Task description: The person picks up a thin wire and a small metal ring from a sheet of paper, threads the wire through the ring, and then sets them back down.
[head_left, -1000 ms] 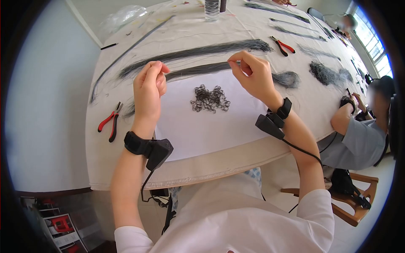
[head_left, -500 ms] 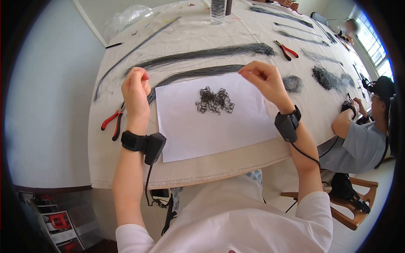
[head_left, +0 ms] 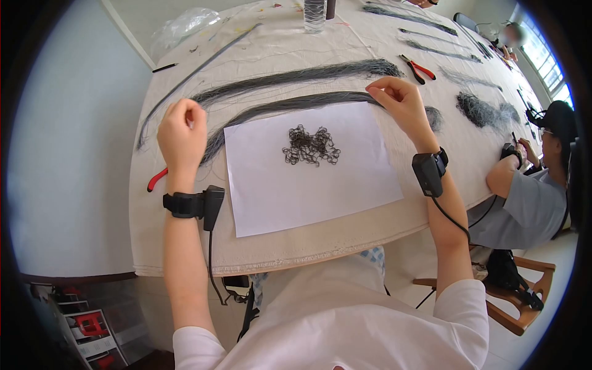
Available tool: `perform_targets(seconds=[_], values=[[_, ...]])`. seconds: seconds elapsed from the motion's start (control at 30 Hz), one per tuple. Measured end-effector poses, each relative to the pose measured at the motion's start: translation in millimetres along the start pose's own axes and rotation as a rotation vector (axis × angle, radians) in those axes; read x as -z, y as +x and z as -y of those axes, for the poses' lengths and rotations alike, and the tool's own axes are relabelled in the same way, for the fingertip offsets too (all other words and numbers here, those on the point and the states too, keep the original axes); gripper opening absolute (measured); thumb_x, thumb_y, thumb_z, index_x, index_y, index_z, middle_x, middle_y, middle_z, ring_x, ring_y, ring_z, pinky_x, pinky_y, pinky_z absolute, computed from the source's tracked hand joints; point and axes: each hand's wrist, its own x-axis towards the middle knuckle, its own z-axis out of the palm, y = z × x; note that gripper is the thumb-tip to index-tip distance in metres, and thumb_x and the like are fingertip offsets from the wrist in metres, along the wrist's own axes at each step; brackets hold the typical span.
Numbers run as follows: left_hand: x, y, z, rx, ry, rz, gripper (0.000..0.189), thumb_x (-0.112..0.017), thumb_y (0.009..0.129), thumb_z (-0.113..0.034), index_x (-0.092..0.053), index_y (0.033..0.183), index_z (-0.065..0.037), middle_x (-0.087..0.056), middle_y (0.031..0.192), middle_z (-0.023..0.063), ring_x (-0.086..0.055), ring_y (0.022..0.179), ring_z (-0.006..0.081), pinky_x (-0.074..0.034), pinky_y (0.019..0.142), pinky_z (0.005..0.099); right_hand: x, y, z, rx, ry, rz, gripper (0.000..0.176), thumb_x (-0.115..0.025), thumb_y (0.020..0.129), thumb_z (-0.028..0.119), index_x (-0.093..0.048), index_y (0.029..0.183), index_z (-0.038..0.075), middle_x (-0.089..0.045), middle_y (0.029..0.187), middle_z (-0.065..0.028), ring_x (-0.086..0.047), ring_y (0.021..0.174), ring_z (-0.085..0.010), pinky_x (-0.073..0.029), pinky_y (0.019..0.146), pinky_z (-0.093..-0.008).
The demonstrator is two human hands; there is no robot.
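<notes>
My left hand (head_left: 182,135) is raised at the left of a white sheet of paper (head_left: 314,200), thumb and fingers pinched together. On the far right side, my right hand (head_left: 399,108) is pinched too, above the end of a bundle of grey strands (head_left: 290,105). Whatever either pinch holds is too fine to make out. Between the hands, on the paper, lies a small heap of dark curled wire loops (head_left: 311,146). Red-handled pliers (head_left: 158,179) lie partly hidden behind my left forearm.
Another grey strand bundle (head_left: 296,75) lies farther back, with a second pair of pliers (head_left: 418,69) to its right. A clear bottle (head_left: 314,17) stands at the back. A person in a grey shirt (head_left: 521,209) sits at the right, beside a tangled strand heap (head_left: 484,111).
My hands have moved farther apart: the left one to the left, the right one to the right and slightly away from me. Both stay pinched. The wire heap stays on the paper.
</notes>
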Motion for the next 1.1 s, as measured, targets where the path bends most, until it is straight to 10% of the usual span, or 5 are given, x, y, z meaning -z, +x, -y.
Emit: perform_targets(seconds=[0.1, 0.4, 1.1], values=[[-14.1, -4.8, -23.9, -0.438, 0.01, -0.092, 0.004, -0.062, 0.079, -0.005, -0.063, 0.083, -0.004, -0.059, 0.085, 0.0061, -0.058, 0.077, 0.0233, -0.047, 0.069, 0.0328, -7.4, -2.2, 5.3, 0.057, -0.008, 0.014, 0.01, -0.065, 0.088, 0.009, -0.068, 0.091, 0.001, -0.037, 0.061, 0.0093, -0.03, 0.057, -0.0013, -0.024, 0.051, -0.0205], [-24.5, -35.2, -59.6, -0.162, -0.228, 0.636, 0.01, -0.062, 0.079, -0.001, -0.066, 0.088, -0.004, -0.06, 0.09, 0.0072, -0.059, 0.086, 0.0236, -0.049, 0.072, 0.0333, -22.3, -12.0, 25.9, 0.109, -0.149, 0.054, 0.008, -0.068, 0.082, 0.008, -0.068, 0.086, 0.002, -0.031, 0.053, 0.0035, -0.027, 0.051, -0.0065, -0.024, 0.047, -0.0264], [-26.9, -35.6, -62.2, -0.293, -0.297, 0.676, 0.007, -0.066, 0.076, -0.001, -0.066, 0.083, -0.003, -0.063, 0.082, 0.0088, -0.063, 0.078, 0.0221, -0.05, 0.068, 0.0327, -27.6, -15.2, 32.2, 0.109, -0.193, 0.087, 0.006, -0.068, 0.08, 0.006, -0.067, 0.084, 0.002, -0.032, 0.052, 0.0015, -0.029, 0.049, -0.0077, -0.026, 0.046, -0.0264]])
